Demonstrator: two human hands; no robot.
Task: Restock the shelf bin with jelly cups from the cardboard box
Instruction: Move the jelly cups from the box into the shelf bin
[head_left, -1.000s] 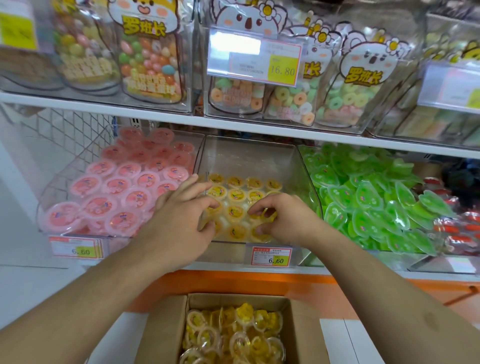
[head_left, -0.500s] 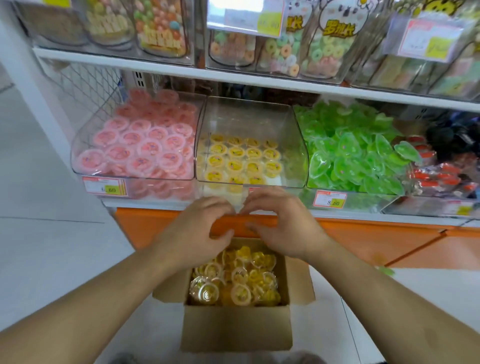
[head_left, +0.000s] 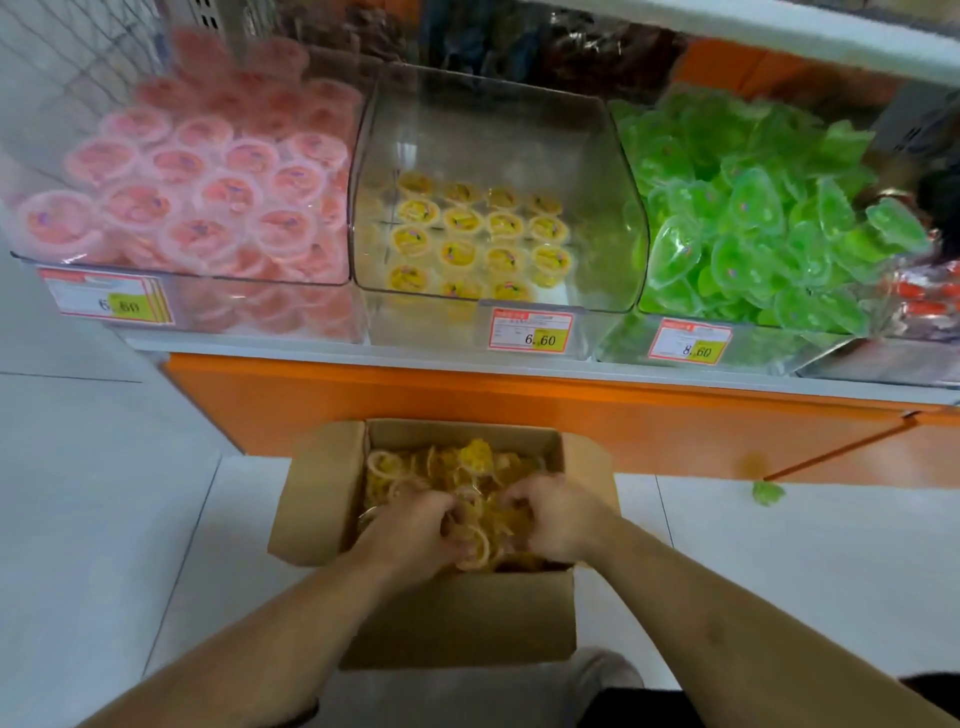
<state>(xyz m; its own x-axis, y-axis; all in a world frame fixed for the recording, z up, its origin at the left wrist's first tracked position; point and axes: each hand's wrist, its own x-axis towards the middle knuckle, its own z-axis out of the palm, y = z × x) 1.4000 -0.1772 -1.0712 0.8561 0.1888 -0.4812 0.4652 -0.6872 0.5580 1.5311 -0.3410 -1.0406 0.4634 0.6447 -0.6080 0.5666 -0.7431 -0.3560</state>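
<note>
The main risk from here is a spill. Both hands are gathering loose yellow jelly cups (head_left: 475, 462) from the cardboard box (head_left: 457, 618) on the floor, and a heaped double handful has to travel up over the orange base to the clear middle bin (head_left: 613, 171) on the shelf above the box. A cup that slips could roll off across the floor; one green piece (head_left: 768, 492) already lies on the floor to the right of the box. An overfull scoop tipped in could also knock the neat rows of yellow cups (head_left: 470, 236) in that bin askew, or send strays into the pink cups' bin (head_left: 21, 260) on its left or the green jellies' bin (head_left: 631, 291) on its right.

The left hand (head_left: 415, 525) has its fingers curled down into the cups, clutching some, one ring-shaped rim showing under the knuckles. The right hand (head_left: 558, 514), just beside it in the box, is likewise clenched around cups. How many each holds I cannot tell.
</note>
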